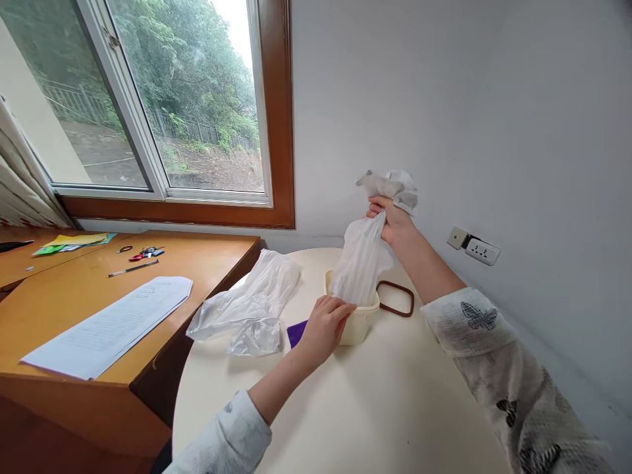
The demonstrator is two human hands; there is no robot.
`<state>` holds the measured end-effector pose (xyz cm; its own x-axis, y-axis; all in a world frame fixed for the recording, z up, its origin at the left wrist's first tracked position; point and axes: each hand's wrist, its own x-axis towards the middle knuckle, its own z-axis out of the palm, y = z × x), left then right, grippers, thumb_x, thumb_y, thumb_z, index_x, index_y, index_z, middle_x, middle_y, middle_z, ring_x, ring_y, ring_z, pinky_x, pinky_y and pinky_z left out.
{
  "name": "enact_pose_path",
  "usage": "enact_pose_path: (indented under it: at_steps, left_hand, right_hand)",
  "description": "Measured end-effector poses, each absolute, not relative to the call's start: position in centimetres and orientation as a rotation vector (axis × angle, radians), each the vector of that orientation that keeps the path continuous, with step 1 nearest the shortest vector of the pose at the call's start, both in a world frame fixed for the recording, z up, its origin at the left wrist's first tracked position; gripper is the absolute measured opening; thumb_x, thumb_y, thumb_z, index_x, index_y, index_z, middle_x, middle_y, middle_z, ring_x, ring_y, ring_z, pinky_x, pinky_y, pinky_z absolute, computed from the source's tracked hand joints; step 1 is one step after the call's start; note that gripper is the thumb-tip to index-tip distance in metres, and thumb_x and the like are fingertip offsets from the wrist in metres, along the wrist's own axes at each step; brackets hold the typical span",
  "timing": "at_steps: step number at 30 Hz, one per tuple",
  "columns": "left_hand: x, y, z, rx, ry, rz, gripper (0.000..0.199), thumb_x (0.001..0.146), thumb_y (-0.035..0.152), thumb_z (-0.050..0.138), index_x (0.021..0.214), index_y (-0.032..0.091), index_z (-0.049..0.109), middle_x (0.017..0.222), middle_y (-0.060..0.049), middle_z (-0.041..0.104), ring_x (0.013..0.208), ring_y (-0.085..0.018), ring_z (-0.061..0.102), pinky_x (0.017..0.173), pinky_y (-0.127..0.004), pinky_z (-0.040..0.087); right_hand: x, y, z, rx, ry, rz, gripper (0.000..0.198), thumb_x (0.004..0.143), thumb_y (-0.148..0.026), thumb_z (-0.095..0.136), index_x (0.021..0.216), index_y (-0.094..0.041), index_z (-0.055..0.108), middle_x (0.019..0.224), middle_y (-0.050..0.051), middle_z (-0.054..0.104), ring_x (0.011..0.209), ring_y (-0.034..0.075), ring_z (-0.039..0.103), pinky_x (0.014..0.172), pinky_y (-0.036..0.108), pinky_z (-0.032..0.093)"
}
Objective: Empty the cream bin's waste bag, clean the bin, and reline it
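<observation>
My right hand (392,220) is closed round the gathered neck of a white plastic bag (361,257). The bag's crumpled top sticks up above the fist, and its lower part hangs into a small cream bin (356,329). With fingers bent over the near rim, my left hand (328,326) grips the bin. Whatever the bag contains, if anything, is hidden. To the right of the bin a brown rounded rectangular frame (395,299) lies on the table. Partly behind my left hand is a flat purple piece (295,333).
Another white plastic bag (257,289) lies spread on the left of the rounded cream table (395,408). An adjoining wooden desk (212,247) bears paper sheets (113,322), a pen (133,268) and coloured papers (74,242). A wall socket (482,251) is at the right.
</observation>
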<state>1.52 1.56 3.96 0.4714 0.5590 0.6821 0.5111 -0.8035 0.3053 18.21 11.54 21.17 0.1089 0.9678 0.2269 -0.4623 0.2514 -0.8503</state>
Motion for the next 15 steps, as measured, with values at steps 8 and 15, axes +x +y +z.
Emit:
enact_pose_path:
  at_steps: [8, 15]
  left_hand:
    - [1.9, 3.9, 3.7, 2.676, 1.020, 1.275, 0.024, 0.088, 0.015, 0.041, 0.100, 0.020, 0.062, 0.083, -0.006, 0.063, 0.080, -0.017, 0.056, 0.078, -0.035, 0.042]
    - [2.5, 6.5, 3.9, 2.658, 1.055, 1.236, 0.025, 0.085, 0.013, 0.043, 0.098, 0.018, 0.063, 0.081, -0.007, 0.063, 0.077, -0.018, 0.056, 0.078, -0.036, 0.043]
  right_hand:
    - [20.3, 10.0, 27.4, -0.450, -0.842, 1.090, 0.036, 0.072, -0.008, 0.047, 0.052, -0.021, 0.020, 0.044, -0.010, 0.015, 0.040, 0.006, 0.017, 0.049, 0.022, 0.035]
    - [21.3, 7.4, 31.9, -0.378, -0.947, 0.957, 0.036, 0.075, -0.007, 0.043, 0.053, -0.021, 0.018, 0.050, -0.007, 0.014, 0.046, 0.008, 0.015, 0.054, 0.024, 0.031]
